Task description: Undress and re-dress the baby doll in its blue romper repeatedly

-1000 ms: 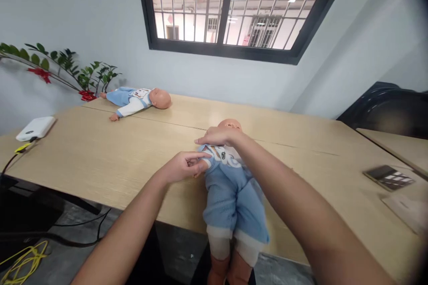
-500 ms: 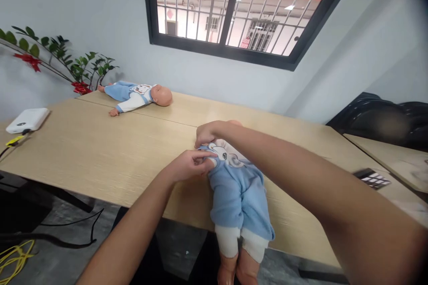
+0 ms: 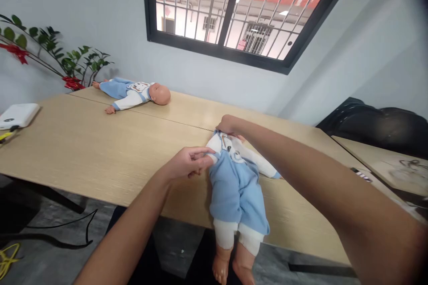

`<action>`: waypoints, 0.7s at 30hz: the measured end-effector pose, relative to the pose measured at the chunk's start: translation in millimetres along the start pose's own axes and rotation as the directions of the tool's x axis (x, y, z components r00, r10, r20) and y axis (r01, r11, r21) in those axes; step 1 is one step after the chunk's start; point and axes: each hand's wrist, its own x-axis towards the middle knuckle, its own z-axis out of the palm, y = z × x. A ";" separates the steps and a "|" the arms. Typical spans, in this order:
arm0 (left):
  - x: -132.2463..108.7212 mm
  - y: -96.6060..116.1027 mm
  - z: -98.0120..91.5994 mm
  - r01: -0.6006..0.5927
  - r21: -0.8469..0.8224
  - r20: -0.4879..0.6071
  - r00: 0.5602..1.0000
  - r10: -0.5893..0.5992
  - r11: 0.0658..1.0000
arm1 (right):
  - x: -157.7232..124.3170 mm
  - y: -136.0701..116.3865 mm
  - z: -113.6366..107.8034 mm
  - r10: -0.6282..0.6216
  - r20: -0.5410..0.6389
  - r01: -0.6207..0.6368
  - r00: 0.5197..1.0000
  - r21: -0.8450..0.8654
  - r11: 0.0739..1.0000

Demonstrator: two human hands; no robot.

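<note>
A baby doll (image 3: 239, 178) in a blue and white outfit lies on its back at the table's front edge, its bare feet hanging over. My left hand (image 3: 192, 161) is closed at the blue-edged cuff of the doll's sleeve (image 3: 215, 144), on the left side. Up by the doll's shoulder, my right hand (image 3: 229, 124) grips the outfit's fabric with bent fingers. Most of the doll's head is hidden behind that hand and forearm. Its other white sleeve (image 3: 264, 164) stretches out to the right beneath my right arm.
Another doll (image 3: 133, 93), dressed alike, lies at the back left of the wooden table (image 3: 100, 142). A white device (image 3: 20, 116) with a cable sits at the left edge. Leafy plants (image 3: 70, 62) stand behind, under a barred window. Black chairs (image 3: 377, 120) are at the right.
My right hand has moved up and right to the doll's shoulder, and more of the sleeve by my left hand shows. The doll's right-side sleeve has come into view. The camera has shifted slightly.
</note>
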 end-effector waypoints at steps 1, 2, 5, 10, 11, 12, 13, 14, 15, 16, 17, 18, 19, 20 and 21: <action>-0.6 -1.1 -2.5 -0.001 -0.016 0.001 1.000 0.001 1.000 | -4.4 7.9 -2.7 0.036 0.001 -0.036 0.999 0.003 0.999; -1.2 -2.0 -5.2 -0.002 -0.027 -0.003 1.000 0.002 1.000 | -8.7 15.8 -5.3 0.074 0.009 -0.074 0.997 0.017 0.997; -2.5 -2.9 -12.7 -0.016 -0.067 -0.036 0.999 0.013 0.998 | -20.3 39.3 -12.6 0.167 0.050 -0.172 0.985 0.139 0.975; 1.8 1.1 -15.9 -0.032 -0.244 -0.159 0.987 -0.008 0.969 | -39.7 69.2 -14.1 0.216 0.059 -0.224 0.974 0.296 0.928; 3.1 2.4 -15.1 -0.035 -0.280 -0.199 0.980 -0.022 0.959 | -44.5 72.3 -11.3 0.214 0.064 -0.223 0.975 0.326 0.919; 4.2 3.7 -14.2 -0.037 -0.311 -0.234 0.971 -0.039 0.950 | -49.4 74.3 -7.8 0.204 0.080 -0.219 0.976 0.362 0.906; 5.1 4.9 -13.4 -0.038 -0.336 -0.259 0.964 -0.054 0.941 | -54.3 75.3 -3.6 0.176 0.104 -0.204 0.979 0.407 0.890; 5.7 5.7 -12.7 -0.035 -0.357 -0.271 0.960 -0.068 0.934 | -58.8 75.4 0.7 0.136 0.131 -0.181 0.982 0.460 0.869; 6.0 6.2 -12.3 -0.026 -0.372 -0.270 0.960 -0.081 0.928 | -62.7 74.8 4.8 0.094 0.153 -0.161 0.984 0.515 0.842; 6.1 6.1 -12.3 -0.019 -0.383 -0.263 0.961 -0.089 0.924 | -65.9 73.6 8.4 0.062 0.165 -0.146 0.984 0.566 0.811; 6.1 5.7 -12.6 -0.016 -0.388 -0.255 0.963 -0.091 0.921 | -68.2 72.2 11.3 0.035 0.174 -0.135 0.984 0.612 0.779; 6.2 4.8 -13.3 -0.015 -0.390 -0.247 0.965 -0.089 0.921 | -69.8 70.8 13.5 0.012 0.184 -0.131 0.983 0.650 0.749; 6.4 3.7 -14.2 -0.016 -0.391 -0.242 0.966 -0.086 0.920 | -70.8 69.5 15.0 -0.006 0.199 -0.132 0.980 0.676 0.725; 6.6 2.6 -15.1 -0.017 -0.391 -0.238 0.968 -0.084 0.920 | -71.4 68.5 16.1 -0.023 0.216 -0.136 0.976 0.689 0.712; 7.0 1.5 -16.0 -0.014 -0.391 -0.232 0.969 -0.084 0.920 | -72.0 67.6 17.1 -0.049 0.231 -0.128 0.972 0.692 0.710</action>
